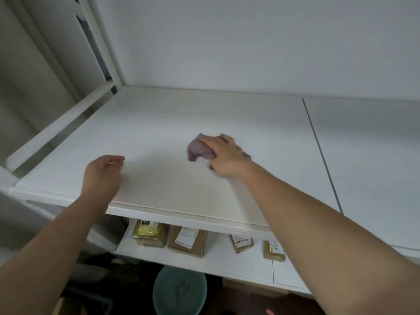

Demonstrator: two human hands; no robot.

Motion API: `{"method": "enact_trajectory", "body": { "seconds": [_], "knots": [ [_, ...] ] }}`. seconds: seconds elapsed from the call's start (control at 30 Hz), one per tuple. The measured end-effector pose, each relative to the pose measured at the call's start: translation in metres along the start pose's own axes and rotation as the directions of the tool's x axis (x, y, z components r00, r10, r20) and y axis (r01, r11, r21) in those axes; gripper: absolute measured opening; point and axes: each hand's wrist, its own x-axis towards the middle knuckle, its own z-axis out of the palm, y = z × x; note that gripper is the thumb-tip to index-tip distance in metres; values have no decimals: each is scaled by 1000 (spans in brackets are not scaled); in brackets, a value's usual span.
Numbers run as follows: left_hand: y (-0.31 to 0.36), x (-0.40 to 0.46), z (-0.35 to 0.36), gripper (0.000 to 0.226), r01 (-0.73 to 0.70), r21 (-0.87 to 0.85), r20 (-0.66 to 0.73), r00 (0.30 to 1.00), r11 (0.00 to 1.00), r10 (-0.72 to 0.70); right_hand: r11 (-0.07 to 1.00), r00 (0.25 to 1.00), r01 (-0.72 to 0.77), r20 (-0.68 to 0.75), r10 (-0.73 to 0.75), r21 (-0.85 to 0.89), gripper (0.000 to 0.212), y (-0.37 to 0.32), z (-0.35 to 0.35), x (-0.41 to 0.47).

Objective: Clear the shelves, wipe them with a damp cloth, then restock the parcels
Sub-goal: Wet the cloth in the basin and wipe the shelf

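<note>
right hand [223, 154] grips cloth [197, 150] on shelf [159, 123] | left hand [103, 171] hovers, fingers loosely curled

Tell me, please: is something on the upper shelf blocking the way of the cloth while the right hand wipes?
Nothing visible does. The right hand holds the purple cloth on the upper shelf, whose surface shows no objects. The left hand is off to the left, apart from the cloth. The parcels lie on the lower shelf.

A round teal plastic bucket [179, 292] stands on the dark floor, with a plain white wall [250, 42] behind.
</note>
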Motion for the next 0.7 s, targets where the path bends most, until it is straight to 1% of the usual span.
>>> {"method": "enact_trajectory", "body": {
  "seconds": [0.03,0.1,0.17,0.2,0.3,0.37,0.43,0.5,0.57,0.6,0.63,0.67,0.7],
  "knots": [
    [2,-2,1,36,14,-34,-49,999,999,-15,996,996,84,30,-85,16,75,-11,5,-5],
    [11,-12,6,42,35,-119,-115,992,992,-49,984,980,168,96,-174,63,71,-20,12,-20],
    [22,-27,14,43,40,-177,-155,986,983,-68,967,969,194,123,-215,163,70,-21,10,-41],
    [30,-34,17,39,36,-183,-162,985,982,-66,955,964,206,126,-236,212,70,-22,7,-53],
    [50,-51,31,33,14,-178,-120,992,984,-36,933,947,213,174,-270,289,66,-6,0,-80],
    [60,-61,45,31,7,-179,-82,996,984,-22,929,941,198,206,-269,312,59,12,-12,-101],
    [68,-74,64,30,-3,-174,-48,999,985,-6,925,939,199,208,-275,322,56,35,-24,-123],
    [75,-91,86,27,-13,-126,-15,1000,992,11,927,934,190,232,-272,324,58,60,-39,-140],
    [77,-105,108,30,-52,-50,6,999,997,52,907,924,158,265,-275,389,61,85,-57,-147],
    [77,-111,118,32,-69,-7,28,997,998,69,880,933,132,242,-265,457,63,96,-68,-148],
    [77,-116,127,33,-76,28,57,996,997,74,844,960,105,168,-224,526,66,108,-80,-146],
    [76,-120,135,34,-73,50,93,993,996,68,807,987,86,63,-151,585,69,124,-91,-139],
    [73,-124,141,36,-65,73,136,989,995,55,789,997,76,-55,-53,610,71,140,-99,-131]
  ]
}}
